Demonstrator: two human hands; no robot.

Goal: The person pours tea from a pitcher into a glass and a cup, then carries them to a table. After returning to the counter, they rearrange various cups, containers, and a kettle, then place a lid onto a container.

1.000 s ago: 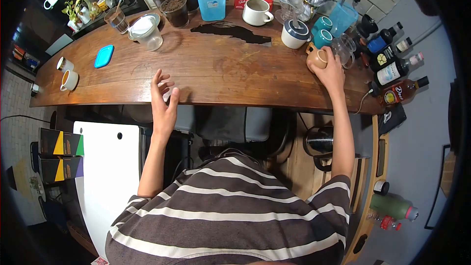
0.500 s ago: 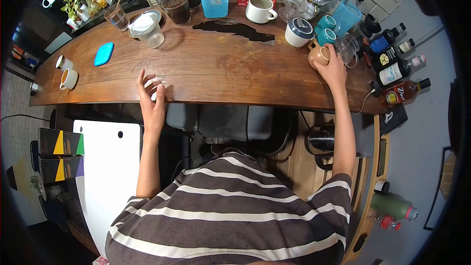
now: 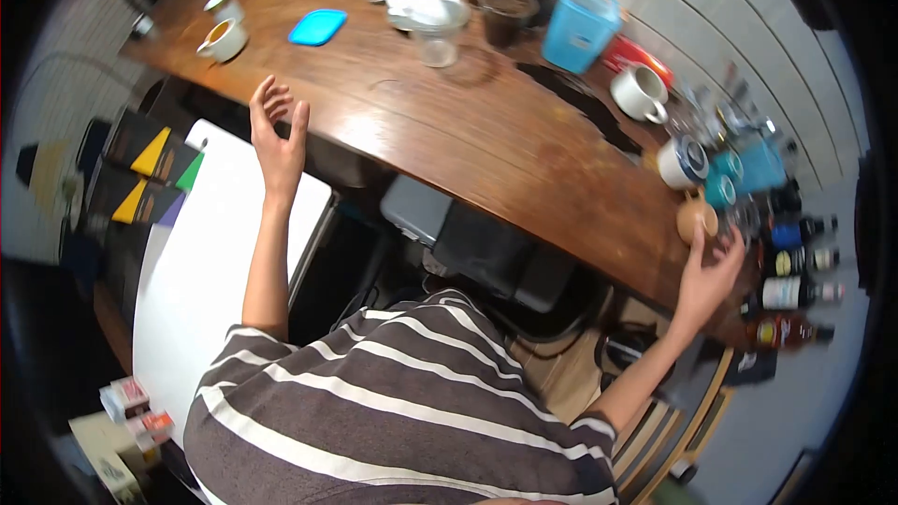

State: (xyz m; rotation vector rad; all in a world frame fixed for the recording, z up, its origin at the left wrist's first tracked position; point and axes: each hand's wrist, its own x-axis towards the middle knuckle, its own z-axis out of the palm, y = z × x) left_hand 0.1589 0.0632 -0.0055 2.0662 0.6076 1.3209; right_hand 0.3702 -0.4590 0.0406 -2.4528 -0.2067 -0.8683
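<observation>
My left hand [image 3: 278,138] is raised by the front edge of the wooden table [image 3: 402,122], fingers parted and nothing in them. Beyond it, toward the table's left end, are a small white cup [image 3: 224,43] with an orange inside and a white jar [image 3: 223,7]. My right hand [image 3: 708,273] is at the right end with its fingers apart, just in front of a small tan pot-like cup [image 3: 696,221]. Its fingertips overlap the cup's lower edge in this view. A clear glass mug [image 3: 739,221] stands close beside, slightly blurred.
A blue lid [image 3: 318,27] lies flat, left of a clear container [image 3: 436,49]. Soil-filled cups [image 3: 505,19], a blue bin [image 3: 580,28] and a white mug [image 3: 640,93] line the back. A white canister [image 3: 683,163], teal cups [image 3: 720,189] and several bottles [image 3: 790,293] crowd the right.
The view has swung left, so the table looks tilted. My right hand has let go of the tan cup and drawn back. The left hand has moved toward the table's left end.
</observation>
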